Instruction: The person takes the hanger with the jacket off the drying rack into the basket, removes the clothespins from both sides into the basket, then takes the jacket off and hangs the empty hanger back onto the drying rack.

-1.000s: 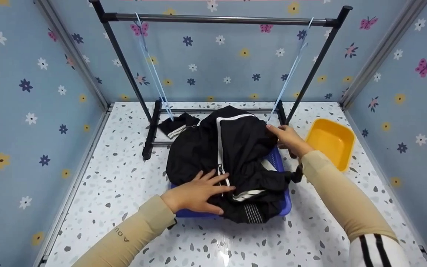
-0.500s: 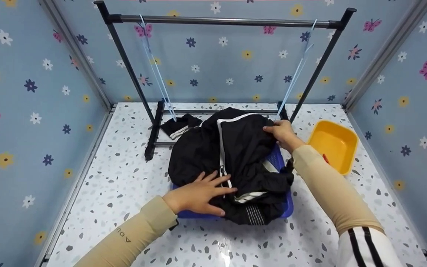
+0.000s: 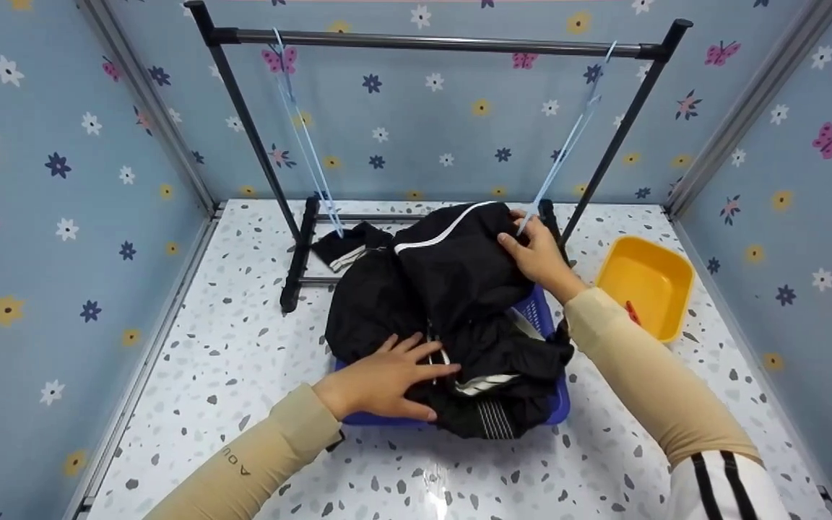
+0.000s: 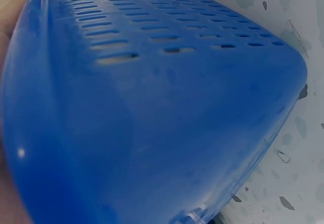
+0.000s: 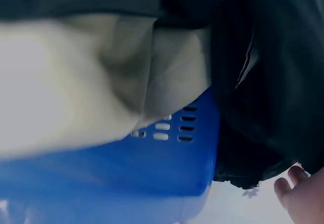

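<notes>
A black jacket with white trim is heaped over a blue basket on the floor. My left hand rests on its near side with the fingers spread, close to the white zipper. At the far right of the heap, my right hand pinches the jacket's edge, thumb on top. In the right wrist view, fingertips show beside dark cloth, and pale cloth hangs over the basket wall. The left wrist view is mostly filled by the slotted basket side.
Behind the heap stands a dark metal rack. Light blue loops hang from its bar, one at the left and one at the right reaching my right hand. A yellow bin with a small red object stands at the right.
My right hand has moved away from me and slightly left, drawing the jacket's edge with it; the white trim now slants across the top. The left hand stays in place.
</notes>
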The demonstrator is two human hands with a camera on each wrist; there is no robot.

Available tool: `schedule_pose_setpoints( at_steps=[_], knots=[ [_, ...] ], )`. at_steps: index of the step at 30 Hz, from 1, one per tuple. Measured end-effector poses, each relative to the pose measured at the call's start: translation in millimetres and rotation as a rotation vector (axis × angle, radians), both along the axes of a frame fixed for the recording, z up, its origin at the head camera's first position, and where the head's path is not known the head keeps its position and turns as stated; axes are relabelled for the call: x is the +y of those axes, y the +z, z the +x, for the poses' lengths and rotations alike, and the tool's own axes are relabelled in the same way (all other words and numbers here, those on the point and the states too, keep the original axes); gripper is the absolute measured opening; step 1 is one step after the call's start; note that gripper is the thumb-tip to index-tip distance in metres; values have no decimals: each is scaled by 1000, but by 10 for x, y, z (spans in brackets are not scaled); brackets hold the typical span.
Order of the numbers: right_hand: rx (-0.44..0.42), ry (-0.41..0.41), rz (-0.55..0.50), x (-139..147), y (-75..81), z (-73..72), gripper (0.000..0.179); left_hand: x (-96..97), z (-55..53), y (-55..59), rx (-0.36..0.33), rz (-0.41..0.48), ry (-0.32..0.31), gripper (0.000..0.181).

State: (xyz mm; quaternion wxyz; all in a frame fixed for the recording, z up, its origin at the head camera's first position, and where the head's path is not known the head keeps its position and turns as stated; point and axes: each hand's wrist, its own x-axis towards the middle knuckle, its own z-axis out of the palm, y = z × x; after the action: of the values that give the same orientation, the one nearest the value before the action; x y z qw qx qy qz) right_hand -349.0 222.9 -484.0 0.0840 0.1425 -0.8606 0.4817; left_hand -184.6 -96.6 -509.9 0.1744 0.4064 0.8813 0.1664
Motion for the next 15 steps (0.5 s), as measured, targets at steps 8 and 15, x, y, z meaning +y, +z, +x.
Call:
schedule_pose_setpoints(
  at_steps=[8,15],
  knots=[
    [96,187,37,-28,80,322,48,-29,-11,55,317,122,13,78],
    [238,321,104,-54,229,625,13,-44,-165,205,586,411,121,67]
  ],
)
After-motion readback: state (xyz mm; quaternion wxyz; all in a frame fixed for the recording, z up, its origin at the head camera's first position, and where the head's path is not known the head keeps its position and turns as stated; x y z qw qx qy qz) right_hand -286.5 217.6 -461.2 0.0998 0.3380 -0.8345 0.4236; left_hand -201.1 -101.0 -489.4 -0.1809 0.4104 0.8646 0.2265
